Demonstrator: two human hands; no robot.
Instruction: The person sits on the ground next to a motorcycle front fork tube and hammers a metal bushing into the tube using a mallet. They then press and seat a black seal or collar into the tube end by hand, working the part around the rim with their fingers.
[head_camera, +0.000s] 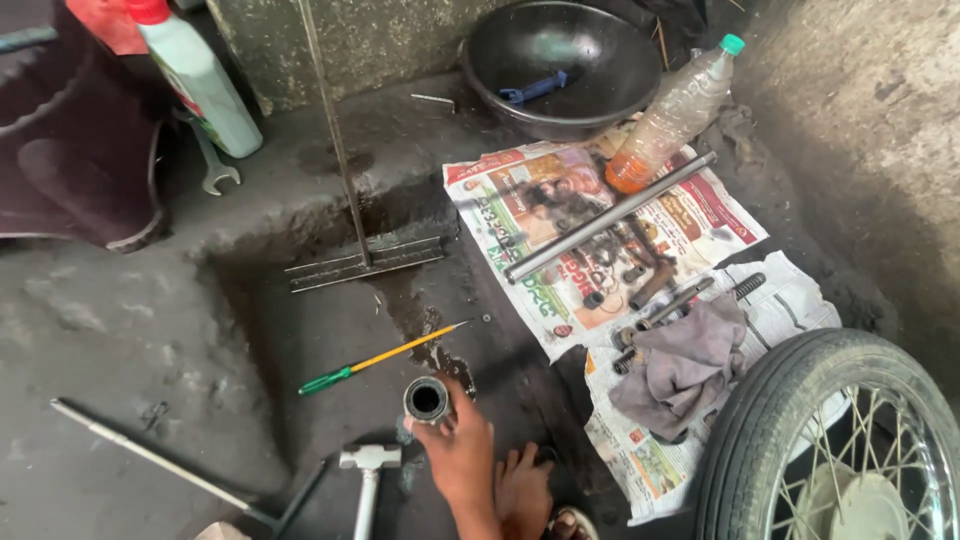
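Short dark steel tube (427, 400) with open bore stands upright on the oily concrete floor (150, 330), gripped at its side by one hand (462, 455), which one unclear. Likely heavy, rigid, greasy; grip the outer wall. A foot (522, 490) rests beside.

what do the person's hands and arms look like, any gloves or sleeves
Only one hand shows, rising from the bottom edge with its forearm. Both are bare: no glove, no sleeve, no watch, ring or band visible. Dark grime smudges the fingers. Which hand it is cannot be told; the other is out of view.

Head-worn view, steeply down, close.
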